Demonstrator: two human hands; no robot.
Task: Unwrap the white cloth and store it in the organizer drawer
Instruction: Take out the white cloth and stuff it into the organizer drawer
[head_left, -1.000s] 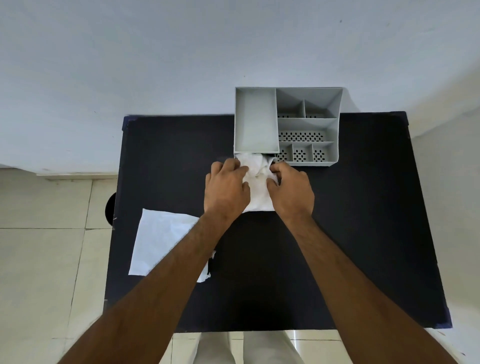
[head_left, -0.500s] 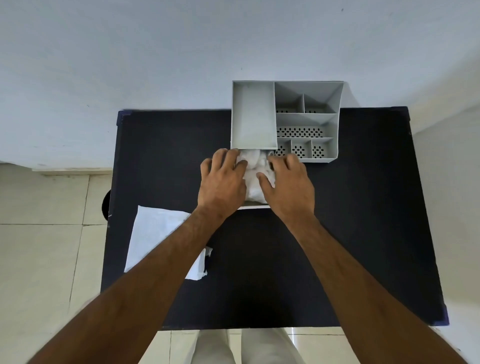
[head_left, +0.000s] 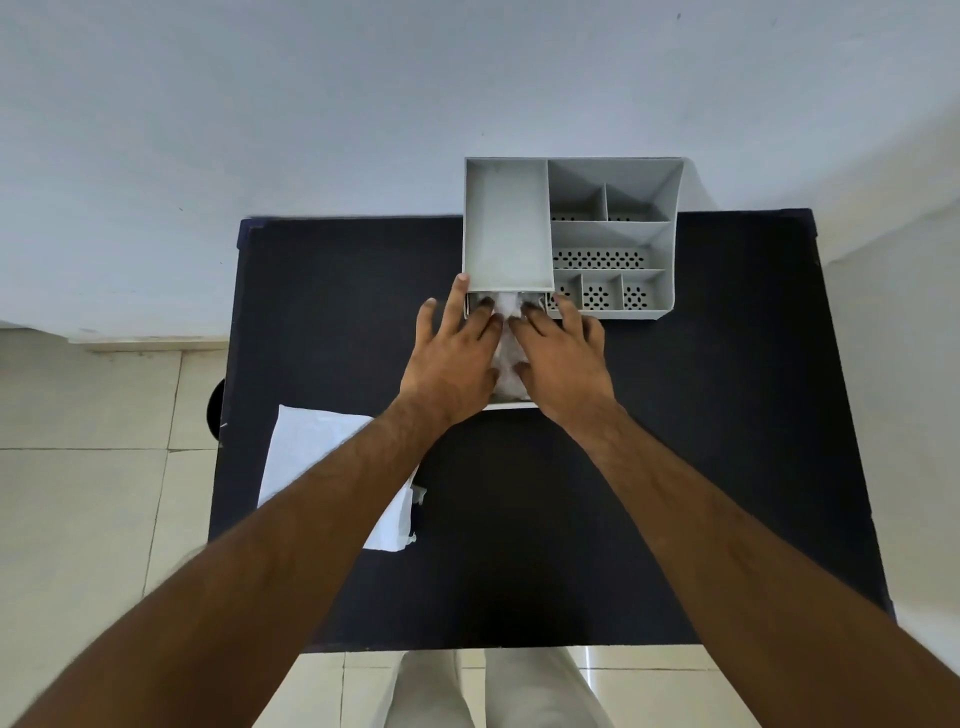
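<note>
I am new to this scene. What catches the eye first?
Two hands, left and right, press a white cloth into the pulled-out drawer at the middle of the black table. Behind stands the grey organizer; a white sheet lies at the left.

White cloth (head_left: 506, 332) and drawer (head_left: 511, 404) mostly hidden under both hands.

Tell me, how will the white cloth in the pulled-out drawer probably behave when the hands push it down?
The white cloth looks crumpled and soft, so it will likely squash flat, then puff up a little. It seems light and floppy: both the left hand and right hand spread flat over it in the drawer.
</note>
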